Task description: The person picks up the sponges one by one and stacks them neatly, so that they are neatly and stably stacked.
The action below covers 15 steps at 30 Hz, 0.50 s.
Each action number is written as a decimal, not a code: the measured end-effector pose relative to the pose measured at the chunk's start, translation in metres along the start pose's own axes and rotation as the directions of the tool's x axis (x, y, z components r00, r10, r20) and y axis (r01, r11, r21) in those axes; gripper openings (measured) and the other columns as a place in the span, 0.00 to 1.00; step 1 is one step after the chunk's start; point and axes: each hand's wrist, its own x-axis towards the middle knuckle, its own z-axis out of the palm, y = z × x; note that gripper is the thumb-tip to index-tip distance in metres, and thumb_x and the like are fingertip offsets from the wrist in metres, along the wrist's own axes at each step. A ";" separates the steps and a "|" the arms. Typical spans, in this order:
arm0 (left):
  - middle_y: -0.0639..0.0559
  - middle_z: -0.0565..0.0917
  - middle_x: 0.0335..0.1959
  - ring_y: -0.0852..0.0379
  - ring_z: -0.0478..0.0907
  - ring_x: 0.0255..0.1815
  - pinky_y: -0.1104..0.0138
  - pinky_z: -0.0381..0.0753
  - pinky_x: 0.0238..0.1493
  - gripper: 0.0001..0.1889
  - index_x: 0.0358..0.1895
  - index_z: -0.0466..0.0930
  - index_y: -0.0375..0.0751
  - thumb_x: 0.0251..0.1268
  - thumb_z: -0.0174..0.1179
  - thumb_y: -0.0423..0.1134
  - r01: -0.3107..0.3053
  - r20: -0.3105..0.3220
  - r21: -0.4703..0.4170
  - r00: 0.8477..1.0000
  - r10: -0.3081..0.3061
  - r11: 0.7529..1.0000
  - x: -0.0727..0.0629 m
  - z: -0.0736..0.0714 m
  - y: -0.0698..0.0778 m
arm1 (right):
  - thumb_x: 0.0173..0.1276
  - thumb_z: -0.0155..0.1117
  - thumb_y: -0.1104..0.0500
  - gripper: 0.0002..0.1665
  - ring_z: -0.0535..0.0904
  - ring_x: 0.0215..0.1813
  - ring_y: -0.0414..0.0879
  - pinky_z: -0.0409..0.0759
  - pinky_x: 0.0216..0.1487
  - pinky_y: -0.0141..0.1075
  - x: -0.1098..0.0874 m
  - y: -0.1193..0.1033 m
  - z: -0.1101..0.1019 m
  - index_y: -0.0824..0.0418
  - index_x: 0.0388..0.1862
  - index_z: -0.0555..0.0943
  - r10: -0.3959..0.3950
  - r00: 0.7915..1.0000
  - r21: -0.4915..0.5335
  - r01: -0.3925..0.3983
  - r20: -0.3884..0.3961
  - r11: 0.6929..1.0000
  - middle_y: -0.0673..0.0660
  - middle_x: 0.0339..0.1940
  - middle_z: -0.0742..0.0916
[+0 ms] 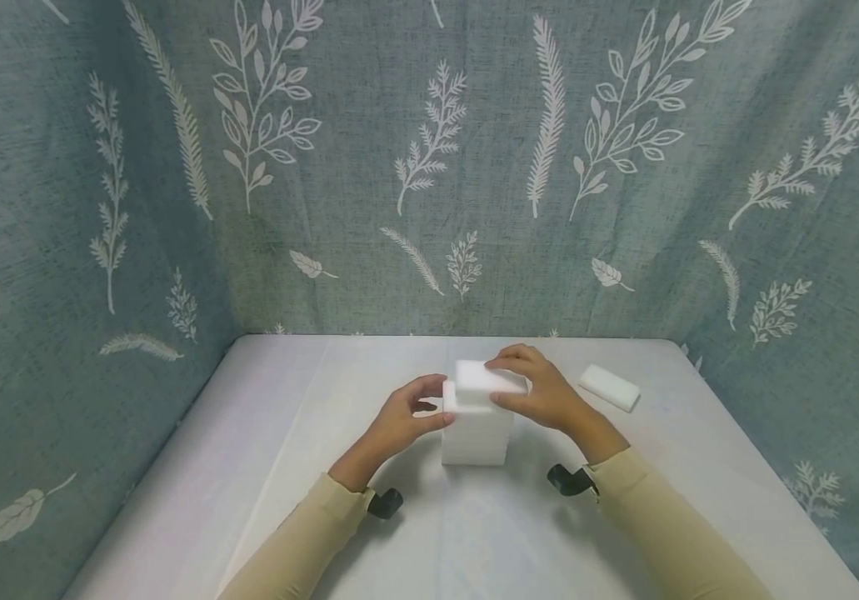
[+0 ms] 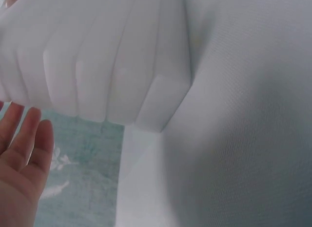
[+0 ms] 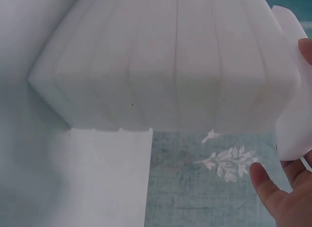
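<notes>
A neat stack of white sponge blocks (image 1: 474, 442) stands upright on the table, its layers showing as parallel seams in both wrist views. On top sits one more white sponge (image 1: 474, 380), offset to the right of the stack in the head view. My right hand (image 1: 546, 398) pinches this top sponge, thumb at its front side and fingers over the far side. At the stack's left side is my left hand (image 1: 402, 417), thumb at the front corner and fingers toward the back. In the left wrist view its relaxed fingers (image 2: 41, 141) lie right at the upper layers.
A single white sponge (image 1: 609, 387) lies flat to the right, beyond the right hand. The white-covered table (image 1: 294, 517) meets a green leaf-patterned curtain (image 1: 369, 283) at the back and sides. Dark camera mounts (image 1: 386, 503) stick out from the beige sleeves (image 1: 309, 542).
</notes>
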 end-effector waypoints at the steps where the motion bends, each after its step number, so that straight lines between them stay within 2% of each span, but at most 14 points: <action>1: 0.41 0.78 0.58 0.45 0.73 0.60 0.46 0.72 0.59 0.32 0.67 0.68 0.33 0.61 0.68 0.38 0.000 0.001 0.000 1.000 0.000 1.000 0.000 0.000 0.000 | 0.61 0.72 0.49 0.25 0.71 0.59 0.49 0.74 0.57 0.53 0.000 0.000 0.001 0.54 0.56 0.83 -0.004 1.000 0.003 0.004 0.001 1.000 0.51 0.56 0.78; 12: 0.41 0.78 0.59 0.45 0.73 0.60 0.47 0.71 0.60 0.30 0.66 0.69 0.34 0.62 0.67 0.38 0.027 -0.012 -0.009 1.000 -0.027 1.000 0.000 0.000 0.003 | 0.61 0.72 0.47 0.27 0.70 0.59 0.48 0.76 0.55 0.50 0.003 -0.006 0.006 0.55 0.57 0.82 -0.026 0.999 0.009 0.025 0.028 1.000 0.50 0.56 0.77; 15: 0.45 0.78 0.59 0.49 0.74 0.60 0.50 0.73 0.59 0.31 0.66 0.70 0.38 0.61 0.68 0.42 0.021 -0.025 0.000 0.999 -0.021 1.000 0.005 0.002 -0.014 | 0.61 0.72 0.47 0.27 0.70 0.59 0.48 0.76 0.55 0.50 0.003 -0.008 0.007 0.56 0.57 0.82 -0.042 0.999 0.026 0.041 0.032 0.999 0.50 0.56 0.77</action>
